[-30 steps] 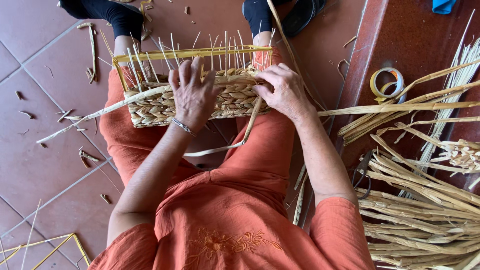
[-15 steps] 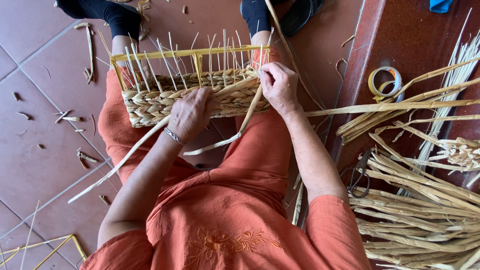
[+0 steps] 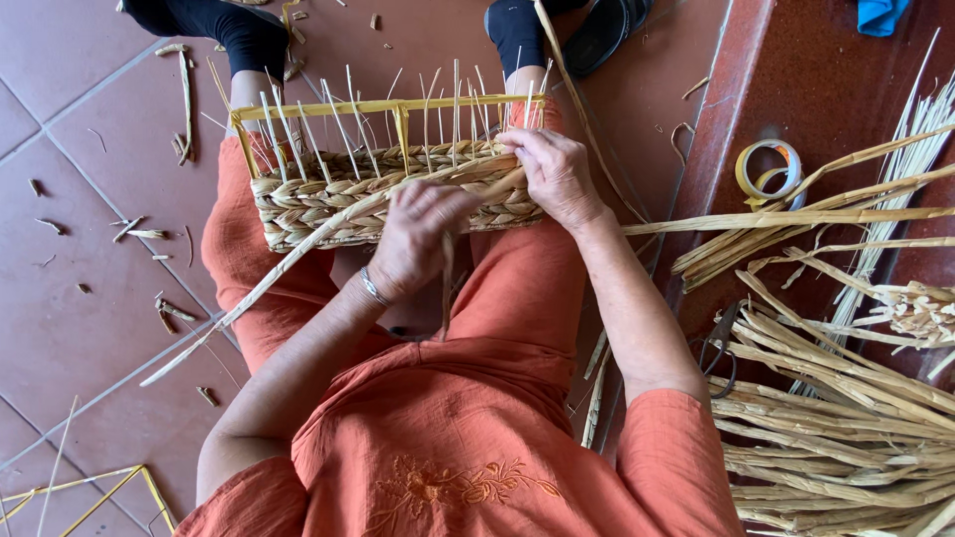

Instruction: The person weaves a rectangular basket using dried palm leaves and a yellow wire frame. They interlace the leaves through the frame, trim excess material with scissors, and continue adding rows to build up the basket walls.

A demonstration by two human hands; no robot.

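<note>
A half-woven basket (image 3: 383, 179) rests across the person's lap, on the orange trousers, its yellow frame (image 3: 393, 107) topping a row of thin upright stakes (image 3: 348, 119). The lower band is already plaited in pale straw; the upper part of the stakes stands bare.

The left hand (image 3: 418, 239) is curled at the near wall of the basket, fingers closed on a long flat straw strand (image 3: 288, 264) that runs down-left from the weave, past the knee and out over the floor. The right hand (image 3: 557, 179) sits at the basket's right end, fingers bent and pressing the top of the woven band against the stakes; whether it pinches a strand there I cannot tell.

To do this pass well, I judge the strand should be kept flat and taut, drawn snug behind each stake in turn, while the right hand holds the row down so it packs tight against the row below. The long free tail could snag on the knee, so it needs room.

At the right edge of the floor a stepped ledge carries a heap of loose straw (image 3: 846, 418), a roll of tape (image 3: 768, 169) and dark scissors (image 3: 718, 343). Short offcuts (image 3: 164, 310) lie scattered on the red tiles (image 3: 70, 328) at the left.
</note>
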